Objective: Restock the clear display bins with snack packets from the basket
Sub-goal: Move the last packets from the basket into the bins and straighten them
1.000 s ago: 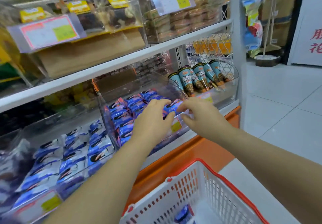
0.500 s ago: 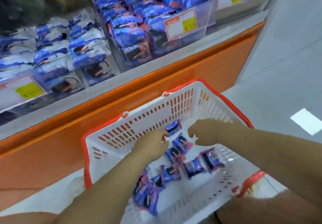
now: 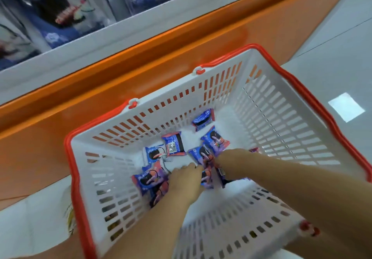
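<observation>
Several snack packets (image 3: 174,144) crowd our left hand (image 3: 187,180) and right hand (image 3: 231,161) in the basket (image 3: 281,117); we cannot tell whether the blurred fingers (image 3: 190,167) pinch; orange plinth (image 3: 141,67) beside.

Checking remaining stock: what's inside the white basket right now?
Several blue snack packets lie loose on the basket floor, with the left hand and right hand among them. Hands and forearms cover part of the floor, so any packets beneath can't be seen.
</observation>
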